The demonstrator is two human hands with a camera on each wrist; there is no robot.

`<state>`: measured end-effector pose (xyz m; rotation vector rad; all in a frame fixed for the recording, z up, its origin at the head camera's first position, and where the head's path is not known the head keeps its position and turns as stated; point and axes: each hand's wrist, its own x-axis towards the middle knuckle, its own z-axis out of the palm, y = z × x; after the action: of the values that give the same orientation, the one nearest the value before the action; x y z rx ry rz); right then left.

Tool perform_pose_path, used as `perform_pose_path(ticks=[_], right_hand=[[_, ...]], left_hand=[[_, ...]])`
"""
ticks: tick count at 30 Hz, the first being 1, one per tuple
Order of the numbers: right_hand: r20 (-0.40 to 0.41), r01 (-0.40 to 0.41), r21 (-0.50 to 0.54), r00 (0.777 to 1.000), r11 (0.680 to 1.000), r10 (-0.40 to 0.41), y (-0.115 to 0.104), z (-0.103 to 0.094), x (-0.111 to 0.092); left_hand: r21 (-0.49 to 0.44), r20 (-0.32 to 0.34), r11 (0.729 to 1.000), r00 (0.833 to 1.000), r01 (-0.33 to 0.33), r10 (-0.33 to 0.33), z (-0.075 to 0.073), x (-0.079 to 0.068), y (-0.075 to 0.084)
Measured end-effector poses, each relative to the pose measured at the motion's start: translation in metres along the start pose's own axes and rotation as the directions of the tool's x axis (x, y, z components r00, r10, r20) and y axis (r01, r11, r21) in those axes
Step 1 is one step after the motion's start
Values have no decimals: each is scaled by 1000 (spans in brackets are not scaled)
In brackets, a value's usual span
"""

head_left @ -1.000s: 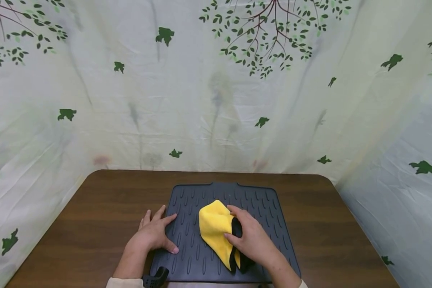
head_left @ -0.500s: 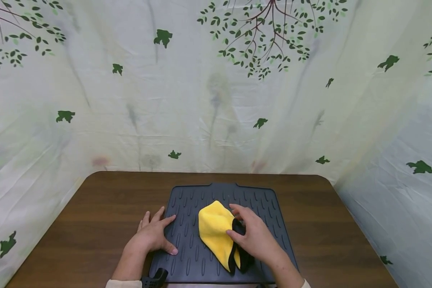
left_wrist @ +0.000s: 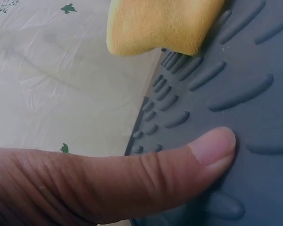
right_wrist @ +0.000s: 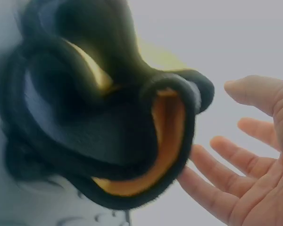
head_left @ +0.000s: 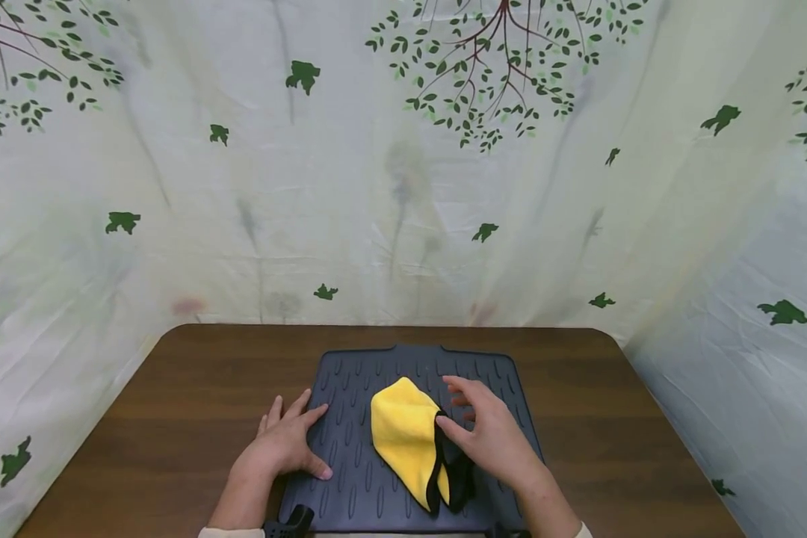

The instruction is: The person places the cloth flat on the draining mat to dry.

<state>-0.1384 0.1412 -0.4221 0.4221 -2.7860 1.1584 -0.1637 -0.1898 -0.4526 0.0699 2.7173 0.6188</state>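
A folded cloth (head_left: 402, 433), yellow with a black edging, lies on a dark grey ribbed mat (head_left: 353, 489). My left hand (head_left: 281, 447) rests at the mat's left edge with its fingers spread, the thumb (left_wrist: 179, 174) laid flat on the ribbed surface. Just right of the cloth is my right hand (head_left: 496, 437), its fingers loosely extended and holding nothing. In the right wrist view a gap separates that thumb (right_wrist: 257, 92) from the cloth's curled black border (right_wrist: 127, 200), where dark inner folds show. The cloth's yellow end (left_wrist: 160, 26) appears at the top of the left wrist view.
The mat lies on a brown wooden table (head_left: 619, 448). A pale curtain (head_left: 350, 194) printed with leaves and branches hangs around the table's back and sides. A black wrist strap (head_left: 289, 521) sits on my left forearm.
My right hand has let go of the cloth's black edge and drawn away to the right, its fingers opening. The cloth stays in place, and the left hand has not moved on the mat.
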Motion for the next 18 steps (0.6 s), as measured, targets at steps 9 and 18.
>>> perform_pose_path(ticks=[9,18], right_hand=[[-59,-63,-27,996,998,61,-1,-18,-2],[219,-16,-66,975,998,30,-7,-28,-7]], left_hand=[[-25,-50,996,995,-89,87,3,-5,14],[-111,-212,941,933,-319,291,13,-7,40]])
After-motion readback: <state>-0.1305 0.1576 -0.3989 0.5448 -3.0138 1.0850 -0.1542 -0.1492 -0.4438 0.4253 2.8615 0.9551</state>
